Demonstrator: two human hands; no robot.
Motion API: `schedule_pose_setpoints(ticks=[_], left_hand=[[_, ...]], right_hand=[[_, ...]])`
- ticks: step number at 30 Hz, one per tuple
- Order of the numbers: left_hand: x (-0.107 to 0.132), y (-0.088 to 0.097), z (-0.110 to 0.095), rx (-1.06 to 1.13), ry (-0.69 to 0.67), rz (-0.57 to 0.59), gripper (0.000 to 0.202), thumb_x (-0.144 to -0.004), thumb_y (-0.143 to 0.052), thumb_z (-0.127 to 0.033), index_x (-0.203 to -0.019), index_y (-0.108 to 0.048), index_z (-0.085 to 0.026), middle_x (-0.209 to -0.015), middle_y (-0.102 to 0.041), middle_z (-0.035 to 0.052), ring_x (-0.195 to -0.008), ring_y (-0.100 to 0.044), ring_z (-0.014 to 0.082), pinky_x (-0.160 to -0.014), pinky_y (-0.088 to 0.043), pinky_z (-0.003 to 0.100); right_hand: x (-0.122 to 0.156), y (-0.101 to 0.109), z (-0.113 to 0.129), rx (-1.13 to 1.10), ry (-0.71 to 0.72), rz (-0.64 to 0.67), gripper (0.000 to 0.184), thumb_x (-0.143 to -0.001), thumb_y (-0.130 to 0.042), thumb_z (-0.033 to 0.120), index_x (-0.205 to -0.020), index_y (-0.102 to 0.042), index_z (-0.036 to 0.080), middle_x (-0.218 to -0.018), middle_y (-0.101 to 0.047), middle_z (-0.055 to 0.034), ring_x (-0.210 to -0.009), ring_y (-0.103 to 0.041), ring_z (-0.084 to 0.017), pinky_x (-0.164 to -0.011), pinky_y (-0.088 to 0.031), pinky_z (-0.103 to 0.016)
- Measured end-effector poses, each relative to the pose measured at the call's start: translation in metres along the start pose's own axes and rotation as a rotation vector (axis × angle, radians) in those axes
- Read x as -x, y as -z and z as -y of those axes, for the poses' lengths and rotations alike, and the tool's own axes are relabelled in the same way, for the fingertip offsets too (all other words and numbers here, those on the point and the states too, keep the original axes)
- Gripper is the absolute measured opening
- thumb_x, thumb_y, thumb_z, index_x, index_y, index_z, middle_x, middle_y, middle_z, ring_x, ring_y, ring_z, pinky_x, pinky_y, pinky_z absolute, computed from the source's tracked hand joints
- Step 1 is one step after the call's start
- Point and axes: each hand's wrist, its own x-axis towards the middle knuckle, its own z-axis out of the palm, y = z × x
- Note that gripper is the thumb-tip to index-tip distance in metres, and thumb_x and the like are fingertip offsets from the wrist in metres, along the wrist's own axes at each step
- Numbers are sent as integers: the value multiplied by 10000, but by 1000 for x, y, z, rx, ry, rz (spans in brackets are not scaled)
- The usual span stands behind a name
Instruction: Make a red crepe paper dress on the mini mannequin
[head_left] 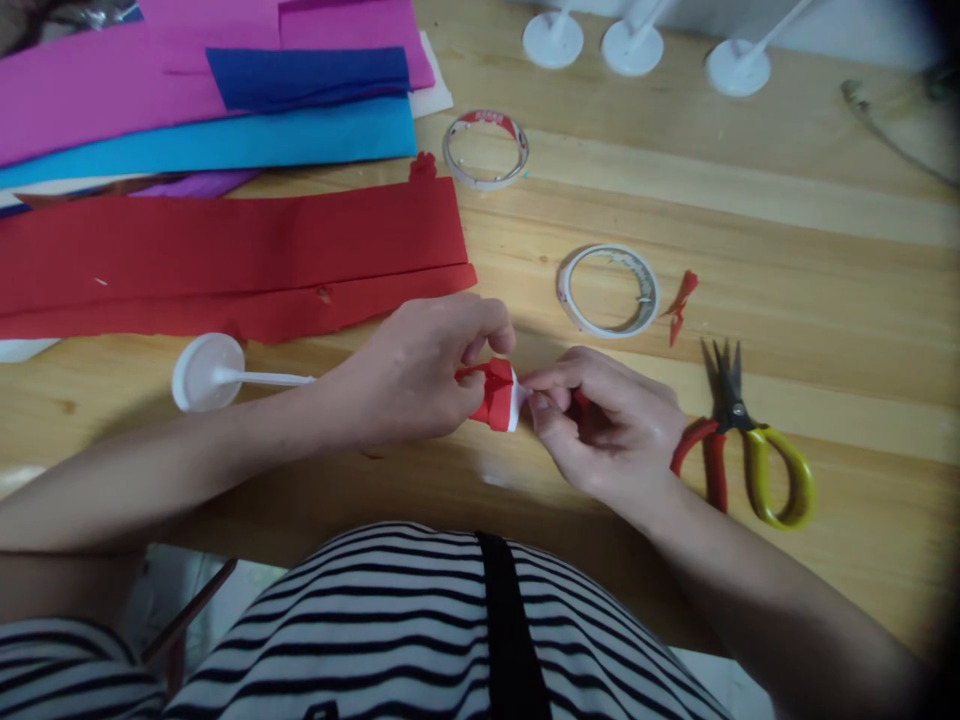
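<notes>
My left hand [442, 365] is closed around a small piece of folded red paper [496, 395] with a white end on its right side. At that white end, the thumb and forefinger of my right hand [600, 415] pinch a thin whitish strip [527, 392]. A bit of red shows inside my right palm. Left of my left wrist lies a white plastic stand [208, 372] with a round base. Its stick passes behind the wrist, so I cannot tell whether it joins the red piece.
Scissors [739, 410] with red and yellow handles lie by my right wrist. Two tape rolls [566, 290] and red scraps [681, 305] lie beyond my hands. Red paper strips [300, 245], blue paper [225, 145] and pink paper [97, 85] cover the left. Three white stands [739, 70] are at the back.
</notes>
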Motion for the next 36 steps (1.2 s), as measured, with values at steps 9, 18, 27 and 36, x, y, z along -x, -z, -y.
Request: schedule_pose_setpoints(ticks=[9,18,27,36], left_hand=[[0,-6,-1,-129,15,-4,132,-779,-573,-93,-877,-638,-153,-708,-554,-50,-634,-510,72,-578,-387,187],[-1,-9,-6,-159,71,2,146,-763,-571,-86,-847,-629,-191,-682,-574,-62,-614,-522,83,-555,-363,193],[-7,-6,4,102,167,133,175,-750,-602,-54,-875,-632,-172,-604,-545,-69,-570,-496,79,-525,-370,185],[0,-5,0,68,161,100,176,-811,-538,-74,-919,-639,-169,-609,-562,-64,-563,-504,75,-563,-412,190]], right_hand=[[-1,2,2,23,-1,19,205,-821,-567,56,-826,-619,255,-619,-496,18,-523,-483,-130,-466,-375,-283],[0,1,3,50,3,34,219,-818,-568,42,-823,-616,256,-628,-499,20,-523,-472,-123,-461,-370,-273],[3,-2,4,56,-72,62,130,-872,-548,175,-840,-630,270,-604,-524,3,-512,-504,-150,-449,-364,-304],[-5,12,-1,112,-94,228,153,-919,-548,289,-790,-580,215,-674,-558,-30,-576,-531,-163,-524,-407,-299]])
